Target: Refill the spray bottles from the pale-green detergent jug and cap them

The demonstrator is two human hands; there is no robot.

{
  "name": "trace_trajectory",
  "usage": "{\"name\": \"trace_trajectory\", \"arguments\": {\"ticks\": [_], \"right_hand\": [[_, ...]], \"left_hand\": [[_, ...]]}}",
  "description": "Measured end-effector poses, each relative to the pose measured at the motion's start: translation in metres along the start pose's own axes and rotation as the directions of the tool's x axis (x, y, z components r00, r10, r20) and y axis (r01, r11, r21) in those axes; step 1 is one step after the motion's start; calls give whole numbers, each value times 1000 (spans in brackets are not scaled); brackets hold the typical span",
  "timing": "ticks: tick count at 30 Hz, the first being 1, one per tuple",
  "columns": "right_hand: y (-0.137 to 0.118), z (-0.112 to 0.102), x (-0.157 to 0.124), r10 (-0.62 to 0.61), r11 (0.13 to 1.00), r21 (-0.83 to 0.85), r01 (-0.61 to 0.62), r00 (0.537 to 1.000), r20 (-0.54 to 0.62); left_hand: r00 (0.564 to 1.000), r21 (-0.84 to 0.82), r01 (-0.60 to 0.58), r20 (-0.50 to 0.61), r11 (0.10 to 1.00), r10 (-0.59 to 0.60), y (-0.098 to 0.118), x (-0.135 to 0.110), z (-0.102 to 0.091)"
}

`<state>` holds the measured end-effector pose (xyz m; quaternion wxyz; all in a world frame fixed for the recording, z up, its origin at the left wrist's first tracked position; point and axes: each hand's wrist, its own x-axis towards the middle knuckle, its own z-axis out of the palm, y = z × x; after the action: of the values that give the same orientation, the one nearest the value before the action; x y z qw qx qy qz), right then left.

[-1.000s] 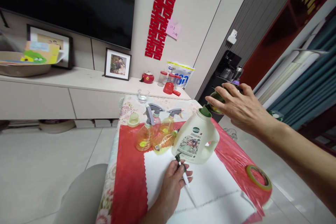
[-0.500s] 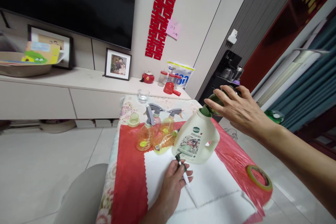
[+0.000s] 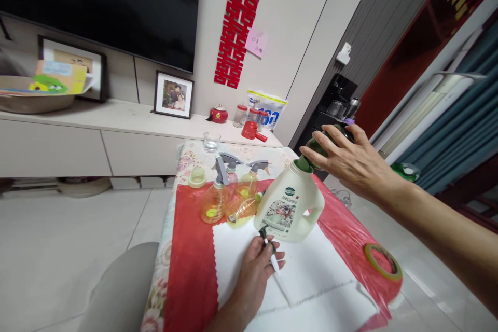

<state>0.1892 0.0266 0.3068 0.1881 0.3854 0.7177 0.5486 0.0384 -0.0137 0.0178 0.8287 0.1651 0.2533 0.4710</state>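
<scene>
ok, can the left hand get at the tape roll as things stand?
Probably not cleanly: the left hand is holding the pump. The way across the white sheet to the tape roll looks free, so an emptied hand could likely reach it.

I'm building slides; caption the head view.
Right hand holds green bottle tilted at mouth of labelled cream jug; left hand holds pump dispenser.

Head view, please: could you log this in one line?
left hand: holds pump | right hand: holds tilted green bottle at jug mouth
</scene>
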Motion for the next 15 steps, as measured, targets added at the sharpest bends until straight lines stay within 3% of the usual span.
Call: {"name": "trace_trajectory", "arguments": {"ticks": [9, 12, 15], "right_hand": [[-2, 3, -6, 44, 995, 92, -49, 997, 59], [0, 14, -16, 175, 958, 212, -191, 980, 90], [-1, 22, -37, 314, 850, 389, -355, 935, 168]], "left_hand": [[1000, -23, -7, -12, 1000, 6, 1, 0, 2], [999, -33, -34, -3, 999, 34, 1, 1, 1], [998, -56, -52, 17, 997, 53, 3, 1, 1]]}}
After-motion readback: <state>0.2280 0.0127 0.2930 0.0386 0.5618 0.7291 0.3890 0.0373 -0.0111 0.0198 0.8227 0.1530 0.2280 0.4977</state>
